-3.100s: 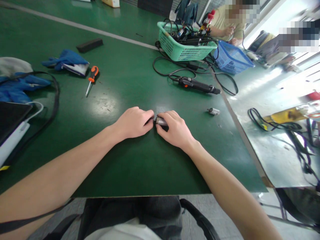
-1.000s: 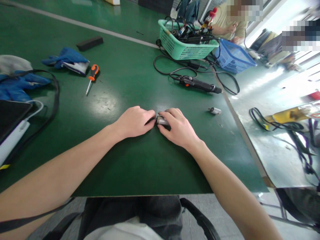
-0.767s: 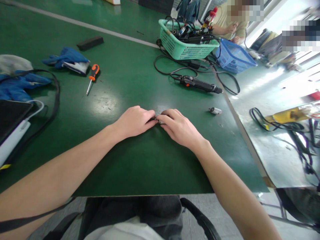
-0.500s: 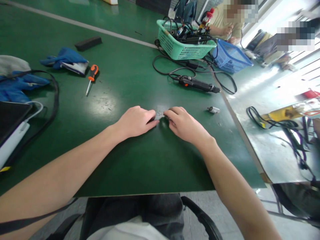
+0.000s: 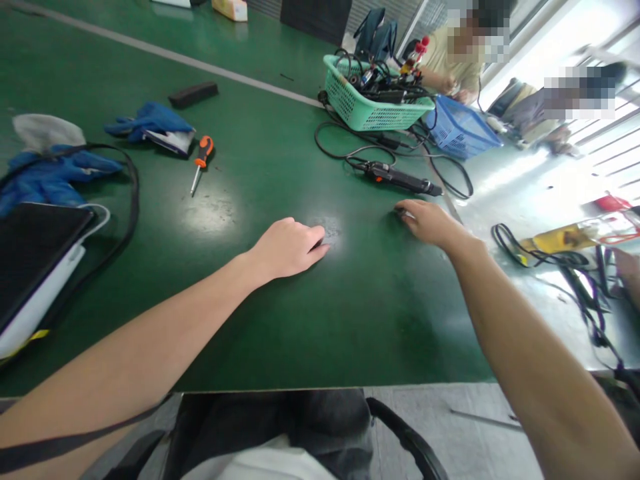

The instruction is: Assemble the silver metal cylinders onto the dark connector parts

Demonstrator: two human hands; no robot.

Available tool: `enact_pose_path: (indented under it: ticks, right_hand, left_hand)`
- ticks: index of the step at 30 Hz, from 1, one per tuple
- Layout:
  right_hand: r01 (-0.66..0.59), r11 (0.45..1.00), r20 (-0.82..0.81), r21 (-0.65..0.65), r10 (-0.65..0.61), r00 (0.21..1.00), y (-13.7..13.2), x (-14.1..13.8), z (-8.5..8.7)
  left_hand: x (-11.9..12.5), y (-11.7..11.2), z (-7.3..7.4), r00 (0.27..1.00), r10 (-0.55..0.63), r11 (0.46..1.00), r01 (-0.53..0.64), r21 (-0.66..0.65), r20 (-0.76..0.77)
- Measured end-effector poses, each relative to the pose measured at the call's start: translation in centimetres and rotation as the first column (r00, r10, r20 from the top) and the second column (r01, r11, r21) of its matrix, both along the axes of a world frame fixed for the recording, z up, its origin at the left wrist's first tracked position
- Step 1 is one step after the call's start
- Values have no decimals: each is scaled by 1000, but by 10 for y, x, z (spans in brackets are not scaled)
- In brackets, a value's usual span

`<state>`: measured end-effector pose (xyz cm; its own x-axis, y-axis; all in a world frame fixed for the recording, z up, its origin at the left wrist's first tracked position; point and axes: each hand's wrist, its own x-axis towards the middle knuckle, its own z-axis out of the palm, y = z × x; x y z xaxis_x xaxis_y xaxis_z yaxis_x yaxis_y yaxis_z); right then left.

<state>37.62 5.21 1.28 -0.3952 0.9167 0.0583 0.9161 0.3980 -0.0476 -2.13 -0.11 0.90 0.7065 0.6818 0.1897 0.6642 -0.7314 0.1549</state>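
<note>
My left hand (image 5: 289, 248) rests on the green table (image 5: 310, 333) near its middle. Its fingers are curled and the thumb lies close to the forefinger; whatever may be inside is hidden. Farther right, my right hand (image 5: 425, 219) is closed around a small silver cylinder (image 5: 408, 214), of which only a bit shows at the fingertips. Just beyond that hand lies a black electric screwdriver (image 5: 403, 180) with its cable.
A screwdriver (image 5: 201, 163) with an orange handle and blue gloves (image 5: 155, 123) lie at left, near a black tablet-like device (image 5: 37, 250). A green basket (image 5: 380, 117) of cables and a blue basket (image 5: 457, 133) stand at the back. Two people sit beyond, at right.
My right hand has moved right, away from my left hand, and taken hold of the small silver cylinder. My left hand keeps about the same place and pose on the table. The view has shifted slightly.
</note>
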Motion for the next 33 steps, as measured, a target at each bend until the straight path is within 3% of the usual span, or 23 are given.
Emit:
enact_pose_path:
  ticks: [5,10,16,19,22,29,33]
  right_hand:
    - [92,995,-104,43,-87,991,-23,36,-10]
    - [239,956,-131,170,-219,967,-54,40,-22]
    - [334,912,-205,237,-289,935,-66,35,-30]
    - [322,920,-254,224,-264,930,-68,12,-28]
    - [235,953,-276,192,-177,945,-69,-28,-23]
    - [-60,985,-368,164,117,922,-71,-143,-15]
    - [-129,981,-354,145,173,919,-76,-178,-13]
  left_hand:
    - [-3,1,-3,1000,-4,1000,4,-5,26]
    - [-2,2,-2,999,-3,1000,4,-14,34]
    - [0,1,-1,999,-7,1000,8,-8,32]
    - [1,1,-2,999,-2,1000,2,-6,34]
    - [3,1,-3,999,14,1000,-14,-7,48]
    - [6,-1,-3,975,169,985,-170,-3,143]
    - [7,-1,-1,947,263,964,-263,-27,185]
